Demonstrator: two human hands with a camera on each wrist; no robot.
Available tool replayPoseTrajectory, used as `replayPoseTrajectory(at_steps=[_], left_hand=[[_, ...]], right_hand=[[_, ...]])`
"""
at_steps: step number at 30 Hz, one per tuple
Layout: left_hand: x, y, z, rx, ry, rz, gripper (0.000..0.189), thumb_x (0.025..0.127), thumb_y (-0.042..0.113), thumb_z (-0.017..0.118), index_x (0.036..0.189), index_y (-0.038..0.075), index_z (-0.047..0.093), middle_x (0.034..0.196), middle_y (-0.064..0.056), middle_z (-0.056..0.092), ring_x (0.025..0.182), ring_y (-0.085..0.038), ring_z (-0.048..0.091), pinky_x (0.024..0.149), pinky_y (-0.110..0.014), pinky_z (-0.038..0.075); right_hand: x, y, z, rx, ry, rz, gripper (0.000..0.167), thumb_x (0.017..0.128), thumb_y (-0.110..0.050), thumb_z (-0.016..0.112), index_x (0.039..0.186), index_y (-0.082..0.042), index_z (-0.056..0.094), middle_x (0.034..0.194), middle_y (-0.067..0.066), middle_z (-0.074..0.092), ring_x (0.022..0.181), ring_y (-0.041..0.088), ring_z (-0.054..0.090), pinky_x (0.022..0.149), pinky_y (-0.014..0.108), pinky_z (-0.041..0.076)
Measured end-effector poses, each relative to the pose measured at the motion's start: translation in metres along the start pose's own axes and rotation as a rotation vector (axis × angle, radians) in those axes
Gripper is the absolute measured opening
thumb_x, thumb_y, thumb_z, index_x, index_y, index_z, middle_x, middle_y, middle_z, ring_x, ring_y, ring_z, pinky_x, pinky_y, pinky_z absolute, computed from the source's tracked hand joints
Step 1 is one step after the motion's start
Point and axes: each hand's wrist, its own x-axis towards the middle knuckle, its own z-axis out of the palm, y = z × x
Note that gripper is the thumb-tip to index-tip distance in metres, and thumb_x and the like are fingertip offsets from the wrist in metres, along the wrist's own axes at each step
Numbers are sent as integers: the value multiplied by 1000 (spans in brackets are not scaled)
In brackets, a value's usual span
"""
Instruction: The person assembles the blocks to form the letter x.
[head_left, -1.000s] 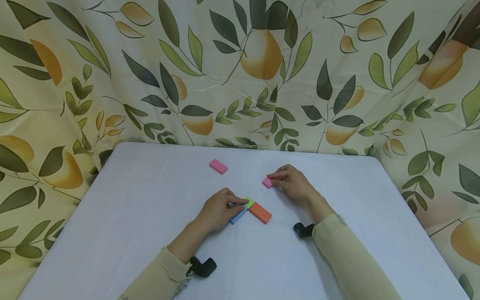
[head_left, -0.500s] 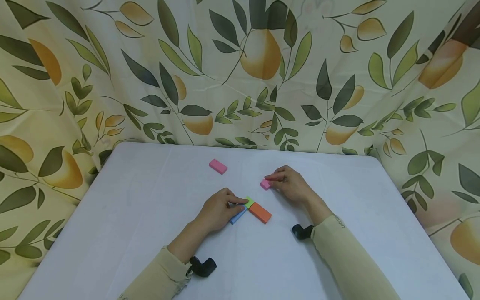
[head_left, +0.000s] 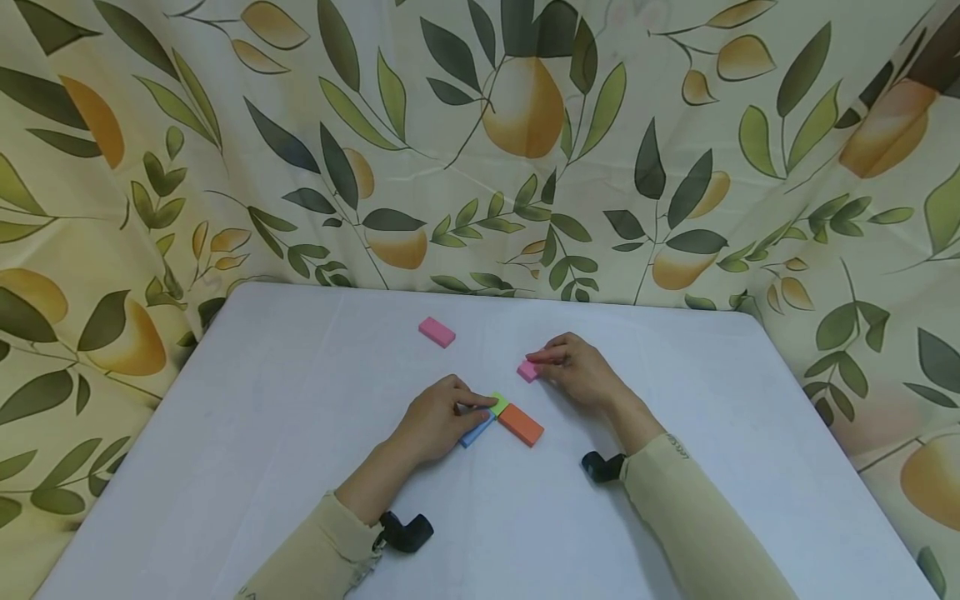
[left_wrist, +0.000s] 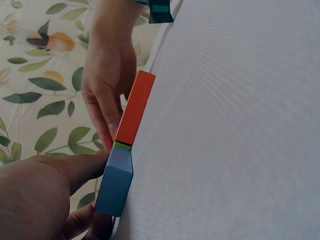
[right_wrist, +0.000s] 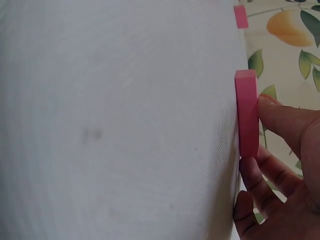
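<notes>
In the head view, my left hand (head_left: 438,419) rests over a blue block (head_left: 477,430), its fingers and thumb bent about it. A small green block (head_left: 500,404), partly covered by a fingertip, lies at the blue block's far end. An orange block (head_left: 521,425) touches the green one and slants toward the near right. My right hand (head_left: 581,371) holds a pink block (head_left: 527,370) on the table, beyond the orange block. The right wrist view shows the thumb and fingers against this pink block (right_wrist: 248,114), which lies flat on the cloth.
Another pink block (head_left: 437,332) lies farther back, left of the right hand. A white cloth (head_left: 262,433) covers the table. Leaf-and-fruit patterned fabric (head_left: 300,150) hangs behind and at the sides. Black wrist cameras (head_left: 405,533) jut from both sleeves.
My right hand has slid the pink block a little to the left and toward me. My left hand and the blue, green and orange blocks stay where they were.
</notes>
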Motion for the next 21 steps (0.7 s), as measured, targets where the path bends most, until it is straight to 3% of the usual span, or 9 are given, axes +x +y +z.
replayPoseTrajectory(at_steps=[21], left_hand=[[2, -4, 3, -2, 10, 2, 21, 98, 34, 72, 118, 38, 79, 96, 10, 57, 79, -9, 54, 63, -25, 44]], right_hand=[[-3, -1, 3, 19, 8, 18, 27, 100, -21, 69, 126, -21, 76, 138, 11, 56, 132, 35, 51, 113, 57, 40]])
